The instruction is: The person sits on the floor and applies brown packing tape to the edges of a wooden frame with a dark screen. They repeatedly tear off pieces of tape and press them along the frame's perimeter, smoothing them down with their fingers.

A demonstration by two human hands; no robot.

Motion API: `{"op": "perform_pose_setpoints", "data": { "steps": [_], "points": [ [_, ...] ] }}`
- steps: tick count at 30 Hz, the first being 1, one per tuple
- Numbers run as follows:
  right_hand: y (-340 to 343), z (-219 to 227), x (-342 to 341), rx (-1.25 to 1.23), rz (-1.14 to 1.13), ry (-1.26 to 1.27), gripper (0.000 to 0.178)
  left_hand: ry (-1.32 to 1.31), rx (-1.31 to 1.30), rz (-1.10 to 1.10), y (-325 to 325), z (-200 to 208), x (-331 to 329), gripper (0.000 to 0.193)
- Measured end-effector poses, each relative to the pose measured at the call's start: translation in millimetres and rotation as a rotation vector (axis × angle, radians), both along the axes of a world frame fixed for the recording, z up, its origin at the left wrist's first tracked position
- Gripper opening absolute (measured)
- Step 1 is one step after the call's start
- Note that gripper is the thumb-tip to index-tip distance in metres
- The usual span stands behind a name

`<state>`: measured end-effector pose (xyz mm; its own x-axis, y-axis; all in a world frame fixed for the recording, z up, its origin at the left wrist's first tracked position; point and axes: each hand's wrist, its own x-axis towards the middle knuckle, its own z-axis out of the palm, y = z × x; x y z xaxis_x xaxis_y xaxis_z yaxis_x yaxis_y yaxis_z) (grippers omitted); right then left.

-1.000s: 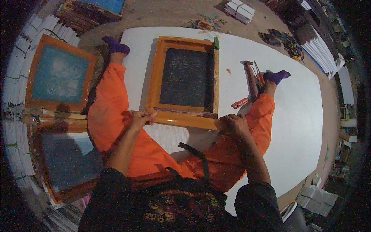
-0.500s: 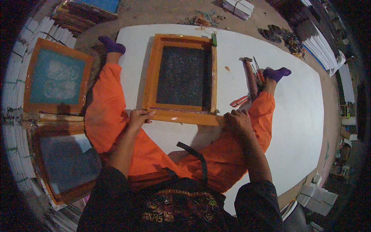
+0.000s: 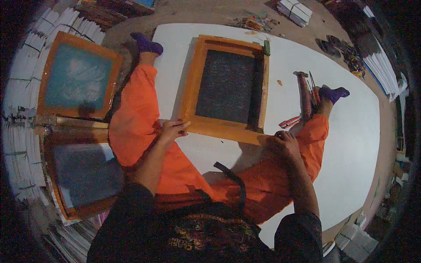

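Observation:
A wooden-framed mesh screen (image 3: 189, 83), its mesh dark, lies on a white board (image 3: 351, 144) between my outstretched legs. At its near left corner, my left hand (image 3: 173, 130) pinches the wood with thumb and fingers. The near wooden bar (image 3: 232, 132) reaches past the frame's right side, where my right hand (image 3: 287, 142) curls round its end. A small green block (image 3: 266, 47) sits at the far right corner. Right of the frame lie a hammer (image 3: 303, 91), thin pointed tools (image 3: 313, 87) and a red-handled tool (image 3: 290, 122), close to my right hand.
On the left lean a second framed screen with teal mesh (image 3: 76, 79) and another with grey mesh (image 3: 85, 173). Stacks of white paper (image 3: 19, 109) line that side. Beyond the board are a tied paper bundle (image 3: 294, 12), sandals (image 3: 329, 46) and scraps (image 3: 256, 23).
The whole view has shifted, so the screen, board and legs appear farther right and slightly higher. My left fingers now reach out straighter at the corner. Both hands stay at the near bar.

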<state>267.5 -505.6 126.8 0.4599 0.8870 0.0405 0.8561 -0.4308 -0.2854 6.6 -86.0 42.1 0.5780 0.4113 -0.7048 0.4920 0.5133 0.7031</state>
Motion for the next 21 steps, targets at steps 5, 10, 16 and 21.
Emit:
{"op": "perform_pose_setpoints", "data": {
  "steps": [5,10,16,21],
  "points": [
    [15,16,-9,-0.024,-0.017,-0.004,0.034,0.018,0.023,0.084,-10,11,5,0.039],
    [7,1,-3,-0.024,0.012,-0.045,0.034,0.135,0.344,-0.087,-12,40,17,0.042],
    [-13,-30,11,-0.052,0.060,-0.085,0.032,0.235,0.476,-0.150,-13,32,21,0.051],
    [-12,-28,13,-0.086,0.059,-0.118,0.031,0.202,0.531,-0.140,-13,13,14,0.048]
  ]
}}
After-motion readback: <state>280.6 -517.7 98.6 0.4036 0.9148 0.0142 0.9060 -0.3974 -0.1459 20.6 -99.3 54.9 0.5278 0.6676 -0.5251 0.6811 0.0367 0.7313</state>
